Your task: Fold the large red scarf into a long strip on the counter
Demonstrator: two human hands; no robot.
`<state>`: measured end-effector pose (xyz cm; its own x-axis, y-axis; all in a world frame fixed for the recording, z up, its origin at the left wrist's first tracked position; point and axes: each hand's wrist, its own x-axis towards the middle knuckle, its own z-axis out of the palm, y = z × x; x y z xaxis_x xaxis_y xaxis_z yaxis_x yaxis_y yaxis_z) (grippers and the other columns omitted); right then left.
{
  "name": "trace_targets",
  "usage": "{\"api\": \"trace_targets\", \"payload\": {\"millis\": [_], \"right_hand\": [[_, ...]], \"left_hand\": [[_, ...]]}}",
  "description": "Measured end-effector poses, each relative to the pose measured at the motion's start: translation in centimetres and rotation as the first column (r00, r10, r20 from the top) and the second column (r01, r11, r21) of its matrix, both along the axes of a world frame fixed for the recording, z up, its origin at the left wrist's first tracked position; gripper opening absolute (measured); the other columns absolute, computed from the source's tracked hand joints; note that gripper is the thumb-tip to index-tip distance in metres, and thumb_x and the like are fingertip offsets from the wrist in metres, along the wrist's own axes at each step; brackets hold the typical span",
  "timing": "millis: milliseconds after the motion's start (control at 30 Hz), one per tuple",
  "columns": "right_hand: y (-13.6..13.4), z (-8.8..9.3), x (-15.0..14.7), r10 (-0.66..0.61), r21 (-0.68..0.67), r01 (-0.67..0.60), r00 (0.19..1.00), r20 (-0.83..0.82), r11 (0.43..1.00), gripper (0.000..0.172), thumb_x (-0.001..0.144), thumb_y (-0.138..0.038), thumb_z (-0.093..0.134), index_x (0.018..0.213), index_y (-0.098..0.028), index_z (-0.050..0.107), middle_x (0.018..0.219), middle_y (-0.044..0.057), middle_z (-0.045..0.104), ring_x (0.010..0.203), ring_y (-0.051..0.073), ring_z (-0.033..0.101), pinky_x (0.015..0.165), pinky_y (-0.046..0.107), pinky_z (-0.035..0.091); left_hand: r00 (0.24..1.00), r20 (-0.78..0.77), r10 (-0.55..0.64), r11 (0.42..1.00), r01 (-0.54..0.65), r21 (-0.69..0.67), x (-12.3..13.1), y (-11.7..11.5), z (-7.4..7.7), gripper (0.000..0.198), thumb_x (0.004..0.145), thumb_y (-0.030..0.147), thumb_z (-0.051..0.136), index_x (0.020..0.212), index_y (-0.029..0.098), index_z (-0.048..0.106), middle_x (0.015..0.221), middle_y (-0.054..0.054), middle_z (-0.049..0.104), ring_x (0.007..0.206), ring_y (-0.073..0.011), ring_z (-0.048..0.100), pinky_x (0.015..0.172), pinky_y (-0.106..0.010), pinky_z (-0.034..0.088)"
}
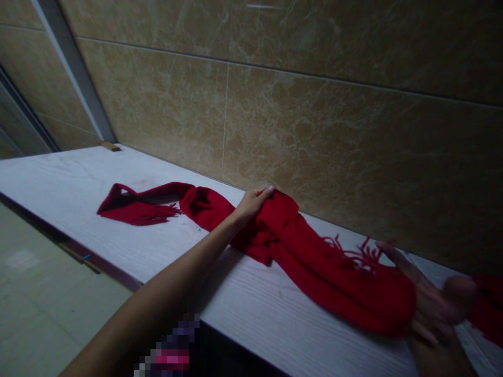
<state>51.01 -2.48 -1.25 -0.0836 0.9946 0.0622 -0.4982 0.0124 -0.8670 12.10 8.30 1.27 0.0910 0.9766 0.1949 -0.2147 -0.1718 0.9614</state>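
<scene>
A long red scarf point(341, 283) with fringed ends stretches across the white tabletop point(168, 251), bunched near its middle and folded back at both ends. My left hand point(251, 204) pinches the scarf's upper edge near the middle, thumb on top. At the right end of the cloth is my right hand point(436, 303), smeared by motion. Its fingers look spread, with one stretched out beside the fringe, and it lies against or just past the fold. The left stretch of the scarf lies loose and looped on the table, its fringe turned inward.
Another piece of red cloth point(489, 306) lies at the far right edge. A tan marbled tile wall point(314, 141) runs along the table's back. A small brown block point(110, 146) sits at the far left corner, by a metal post point(73, 63). Pale floor tiles point(35, 293) show lower left.
</scene>
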Motion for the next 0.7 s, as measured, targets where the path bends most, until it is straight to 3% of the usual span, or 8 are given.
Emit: {"api": "trace_targets", "payload": {"millis": [67,167,233,267,367,500,567,700], "right_hand": [[-0.1,1.3,-1.2,0.073,-0.032,-0.075,0.996,-0.041,0.997,0.085,0.065,-0.063,0.089,0.137,-0.024,0.067,0.03,-0.013,0.036,0.019,0.008,0.019,0.029,0.02,0.032],[0.6,2.8,-5.1,-0.126,0.038,0.127,0.991,-0.036,0.991,0.07,0.064,-0.055,0.093,0.125,-0.028,0.073,0.058,-0.008,0.067,0.031,0.005,0.041,0.036,0.016,0.042],[1.4,2.8,-7.9,-0.207,0.115,0.198,0.975,0.079,0.973,0.066,0.062,-0.053,0.095,0.12,-0.03,0.075,0.103,0.001,0.08,0.069,0.011,0.071,0.059,0.018,0.058],[1.7,2.6,-9.2,-0.211,0.164,0.184,0.963,0.168,0.969,0.066,0.061,-0.051,0.096,0.121,-0.03,0.075,0.123,0.003,0.076,0.096,0.015,0.075,0.075,0.021,0.062],[2.4,2.1,-12.4,-0.097,0.237,-0.027,0.865,0.493,0.971,0.077,0.055,-0.033,0.1,0.128,-0.029,0.072,0.142,0.003,0.067,0.136,0.024,0.058,0.112,0.034,0.049],[2.3,3.8,-15.2,0.222,-0.01,-0.356,0.56,0.798,0.934,0.044,0.07,-0.04,0.091,0.106,-0.017,0.08,0.105,0.008,0.08,0.1,0.032,0.073,0.099,0.048,0.057],[1.9,5.8,-15.5,0.344,-0.127,-0.42,0.494,0.798,0.899,0.037,0.077,-0.045,0.086,0.1,-0.016,0.082,0.096,0.008,0.081,0.089,0.03,0.075,0.093,0.048,0.06],[0.9,10.5,-13.1,0.249,-0.168,-0.184,0.732,0.634,0.969,0.043,0.073,-0.038,0.091,0.11,-0.021,0.08,0.096,0.008,0.081,0.087,0.028,0.077,0.088,0.041,0.063]], "left_hand": [[0.987,0.051,-0.152,0.988,0.154,-0.023,0.4,-0.6,0.3,0.05,0.082,0.063,0.077,0.082,0.014,0.072,0.071,-0.002,0.069,0.062,-0.0135,0.059,0.059,-0.022,0.045],[0.927,0.064,-0.369,0.927,0.372,-0.046,1.4,-2.1,0.7,0.052,0.077,0.064,0.082,0.084,0.013,0.073,0.07,-0.001,0.069,0.058,-0.0113,0.058,0.056,-0.021,0.044],[0.86,0.047,-0.508,0.859,0.51,-0.047,2.1,-3.3,1.2,0.054,0.073,0.066,0.084,0.08,0.014,0.072,0.069,-0.001,0.068,0.058,-0.0111,0.057,0.056,-0.021,0.044],[0.828,0.032,-0.559,0.827,0.56,-0.045,2.4,-3.8,1.5,0.055,0.071,0.068,0.085,0.078,0.015,0.072,0.07,-0.001,0.069,0.06,-0.0117,0.058,0.057,-0.021,0.045],[0.778,-0.032,-0.628,0.778,0.626,-0.042,2.9,-5.0,2.2,0.058,0.068,0.073,0.084,0.075,0.016,0.072,0.074,-0.003,0.07,0.067,-0.0142,0.059,0.059,-0.023,0.045],[0.802,-0.147,-0.579,0.812,0.583,-0.023,2.5,-4.7,2.4,0.066,0.065,0.08,0.08,0.067,0.016,0.067,0.058,0.001,0.058,0.053,-0.0101,0.045,0.049,-0.022,0.035],[0.837,-0.189,-0.514,0.85,0.526,0.018,2.0,-4.2,2.2,0.064,0.066,0.078,0.08,0.067,0.016,0.066,0.055,0.003,0.052,0.05,-0.0085,0.039,0.047,-0.021,0.03],[0.864,-0.215,-0.455,0.867,0.485,0.116,1.3,-3.8,1.7,0.051,0.067,0.059,0.089,0.089,0.016,0.075,0.079,-0.003,0.07,0.066,-0.0146,0.059,0.059,-0.022,0.045]]}}
